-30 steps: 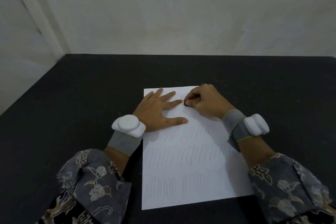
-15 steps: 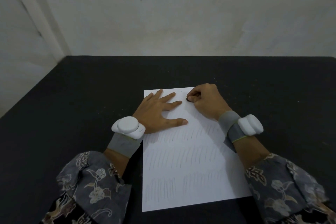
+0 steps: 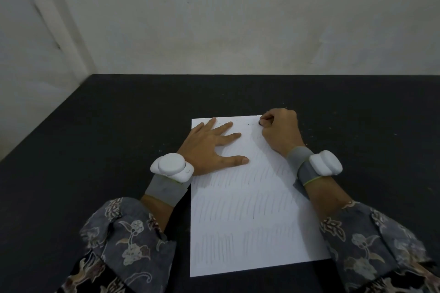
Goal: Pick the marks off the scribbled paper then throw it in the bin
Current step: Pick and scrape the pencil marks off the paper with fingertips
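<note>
A white sheet of paper (image 3: 247,216) lies on the black table, covered with rows of faint slanted pencil strokes. My left hand (image 3: 212,145) presses flat on its upper left part, fingers spread and straight. My right hand (image 3: 279,129) is curled at the sheet's top right corner and pinches a small dark eraser (image 3: 260,123), only its tip showing, against the paper. Small dark crumbs (image 3: 248,124) lie on the paper between the two hands. The top strip of the sheet looks free of strokes. No bin is in view.
The black table (image 3: 95,150) reaches back to a pale wall (image 3: 238,19) and ends on the left at a slanting edge. Fine specks are scattered on the table to the right of my right hand. White devices on grey bands sit on both wrists.
My right hand has slid along the top of the sheet from beside my left fingertips to the top right corner. My left hand has stayed in place.
</note>
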A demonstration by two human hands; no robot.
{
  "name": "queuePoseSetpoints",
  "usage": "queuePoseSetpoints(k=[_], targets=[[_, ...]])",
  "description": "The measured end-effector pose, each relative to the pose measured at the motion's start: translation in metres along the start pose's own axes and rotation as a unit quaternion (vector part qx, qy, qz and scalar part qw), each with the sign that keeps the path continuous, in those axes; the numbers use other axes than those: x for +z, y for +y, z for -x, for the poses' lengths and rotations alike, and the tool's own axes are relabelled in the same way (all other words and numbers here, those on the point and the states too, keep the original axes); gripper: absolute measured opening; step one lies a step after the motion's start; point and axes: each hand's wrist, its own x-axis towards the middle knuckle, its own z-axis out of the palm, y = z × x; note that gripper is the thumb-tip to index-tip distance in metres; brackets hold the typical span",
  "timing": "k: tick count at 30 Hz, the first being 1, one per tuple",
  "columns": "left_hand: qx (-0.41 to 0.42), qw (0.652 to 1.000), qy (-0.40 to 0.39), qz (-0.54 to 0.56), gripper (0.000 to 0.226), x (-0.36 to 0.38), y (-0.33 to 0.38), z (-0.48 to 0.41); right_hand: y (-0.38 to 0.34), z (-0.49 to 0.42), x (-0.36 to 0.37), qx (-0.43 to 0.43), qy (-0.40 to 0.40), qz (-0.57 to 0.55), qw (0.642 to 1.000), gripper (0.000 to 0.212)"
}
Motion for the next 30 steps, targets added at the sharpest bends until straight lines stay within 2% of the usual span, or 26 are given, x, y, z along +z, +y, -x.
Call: queuePoseSetpoints(k=[2,6,8,13,15,19,21,23,27,28,30], targets=[[0.001,1.0,0.003,-0.001,0.087,0.001,0.0,-0.001,0.001,0.001,-0.002,0.003,0.004,-0.007,1.0,0.013],[-0.001,1.0,-0.001,-0.008,0.088,0.001,-0.001,-0.003,-0.005,0.011,-0.009,-0.064,-0.093,-0.004,0.994,0.013],[0.0,1.0,-0.002,-0.015,0.088,0.0,-0.001,-0.003,-0.006,0.01,-0.01,-0.072,-0.114,-0.005,0.991,0.014],[0.001,1.0,0.004,-0.004,0.087,0.0,0.001,-0.001,0.002,0.0,-0.001,-0.012,-0.013,0.016,1.0,0.016],[0.002,1.0,0.005,-0.003,0.086,0.0,0.002,0.0,0.001,0.002,-0.001,-0.021,-0.016,0.014,1.0,0.015],[0.001,1.0,0.0,-0.009,0.089,0.0,0.001,-0.001,-0.01,0.013,-0.017,-0.08,-0.175,-0.015,0.981,0.015],[0.003,1.0,0.001,-0.01,0.093,0.001,0.0,-0.002,-0.012,0.013,-0.023,-0.085,-0.224,-0.017,0.971,0.015],[0.004,1.0,-0.001,-0.007,0.094,0.0,0.0,-0.002,-0.01,0.009,-0.021,-0.07,-0.201,-0.021,0.977,0.015],[-0.003,1.0,-0.006,-0.011,0.088,-0.002,0.003,0.0,-0.01,0.007,-0.008,-0.057,-0.072,-0.004,0.996,0.016],[-0.005,1.0,-0.005,-0.012,0.088,-0.002,0.004,0.0,-0.011,0.008,-0.008,-0.059,-0.076,0.001,0.995,0.017],[-0.006,1.0,-0.005,-0.012,0.088,-0.002,0.004,0.0,-0.014,0.01,-0.016,-0.069,-0.147,0.004,0.987,0.017]])
